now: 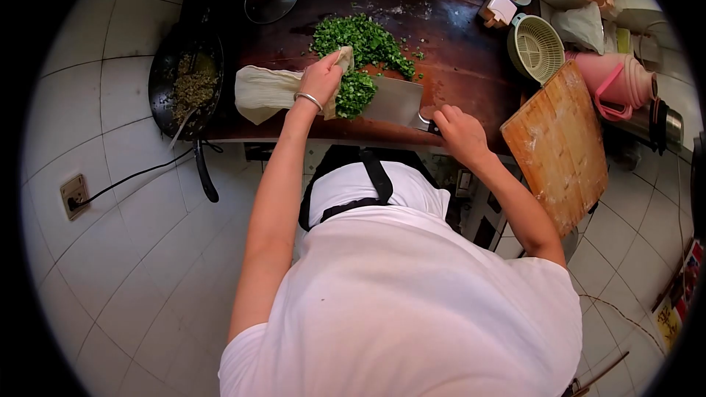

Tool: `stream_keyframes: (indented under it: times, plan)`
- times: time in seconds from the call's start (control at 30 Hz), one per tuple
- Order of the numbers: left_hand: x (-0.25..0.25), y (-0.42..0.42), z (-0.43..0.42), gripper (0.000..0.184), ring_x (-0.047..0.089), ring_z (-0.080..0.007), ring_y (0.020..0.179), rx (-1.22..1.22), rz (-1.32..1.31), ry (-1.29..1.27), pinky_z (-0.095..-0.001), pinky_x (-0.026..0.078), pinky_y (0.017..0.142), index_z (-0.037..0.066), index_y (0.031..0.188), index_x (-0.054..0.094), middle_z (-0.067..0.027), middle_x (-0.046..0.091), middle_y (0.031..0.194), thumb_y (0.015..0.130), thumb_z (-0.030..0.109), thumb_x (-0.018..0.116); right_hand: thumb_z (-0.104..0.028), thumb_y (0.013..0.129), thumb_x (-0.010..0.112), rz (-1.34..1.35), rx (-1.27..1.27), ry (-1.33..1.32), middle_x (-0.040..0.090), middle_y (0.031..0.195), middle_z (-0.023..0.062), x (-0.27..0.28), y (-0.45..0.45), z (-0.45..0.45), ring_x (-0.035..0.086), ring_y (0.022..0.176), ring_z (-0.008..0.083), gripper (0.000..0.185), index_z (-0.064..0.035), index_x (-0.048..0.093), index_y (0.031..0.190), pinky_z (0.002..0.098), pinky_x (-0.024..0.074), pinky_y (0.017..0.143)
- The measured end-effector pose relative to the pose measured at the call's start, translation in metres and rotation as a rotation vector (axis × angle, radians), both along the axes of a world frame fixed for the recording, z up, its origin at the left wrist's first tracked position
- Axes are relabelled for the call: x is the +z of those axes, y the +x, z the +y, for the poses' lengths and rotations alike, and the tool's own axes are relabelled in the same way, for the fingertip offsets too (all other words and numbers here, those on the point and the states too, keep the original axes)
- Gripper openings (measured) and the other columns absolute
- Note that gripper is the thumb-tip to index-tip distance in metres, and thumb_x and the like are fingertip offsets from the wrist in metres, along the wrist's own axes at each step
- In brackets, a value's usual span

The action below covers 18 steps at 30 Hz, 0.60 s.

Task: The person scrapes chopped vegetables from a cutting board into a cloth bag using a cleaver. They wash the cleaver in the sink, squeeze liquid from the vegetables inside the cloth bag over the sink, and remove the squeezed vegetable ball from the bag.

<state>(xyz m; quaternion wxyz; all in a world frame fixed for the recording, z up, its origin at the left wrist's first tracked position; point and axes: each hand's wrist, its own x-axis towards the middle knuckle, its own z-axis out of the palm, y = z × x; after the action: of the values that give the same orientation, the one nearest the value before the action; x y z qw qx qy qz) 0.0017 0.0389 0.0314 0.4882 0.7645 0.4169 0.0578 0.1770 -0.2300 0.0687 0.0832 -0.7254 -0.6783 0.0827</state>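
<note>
Cream-coloured soft cloth (261,90) lay across the dark brown wooden desk (478,59), and I saw the left hand (321,79) clamped on its bunched end. The right hand (460,134) was closed round the handle of a broad steel cleaver (393,101), its blade against a small heap of finely chopped green leaves (356,95) beside the cloth. Just beyond, on the desk, spread a larger pile of chopped greens (364,38).

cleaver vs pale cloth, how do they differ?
The cleaver is stiff, flat grey metal; the pale cloth is soft and creased. The right hand grips the cleaver's handle, while the left hand bunches the pale cloth. Shared: both are hand-held, next to chopped greens.
</note>
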Motion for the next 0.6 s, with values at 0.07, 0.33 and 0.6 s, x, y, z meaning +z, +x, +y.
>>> stream_keyframes:
  times: [0.07, 0.33, 0.6]
  plan:
    - [0.005, 0.000, -0.005, 0.044, 0.063, -0.0302, 0.087, -0.027, 0.029, -0.049, -0.0367, 0.047, 0.078, 0.008, 0.121, 0.058, -0.0175, 0.066, 0.095, 0.081, 0.020, 0.045, -0.009, 0.068, 0.063, 0.030, 0.033, 0.008, 0.049, 0.081, 0.0063, 0.013, -0.003, 0.017, 0.056, 0.079, 0.0226, 0.020, -0.0075, 0.049, 0.083, 0.0317, 0.0495, 0.064]
    - [0.009, -0.013, 0.000, 0.042, 0.056, -0.0137, 0.063, 0.132, -0.202, -0.166, -0.0306, 0.045, 0.062, 0.007, 0.120, 0.060, -0.0073, 0.065, 0.078, 0.082, 0.018, 0.045, -0.009, 0.067, 0.070, -0.166, 0.215, -0.317, 0.061, 0.091, 0.0064, 0.087, -0.013, 0.137, 0.062, 0.090, 0.0225, 0.020, -0.0077, 0.064, 0.086, 0.0324, 0.0519, 0.066]
    - [0.011, 0.001, -0.007, 0.036, 0.055, -0.0414, 0.097, 0.222, -0.357, 0.141, -0.0422, 0.043, 0.084, -0.002, 0.107, 0.056, -0.0225, 0.059, 0.106, 0.091, 0.027, 0.040, -0.012, 0.068, 0.073, -0.408, 0.369, -0.361, 0.064, 0.090, 0.0050, 0.146, -0.042, 0.189, 0.063, 0.088, 0.0191, 0.014, -0.0095, 0.069, 0.081, 0.0283, 0.0501, 0.069]
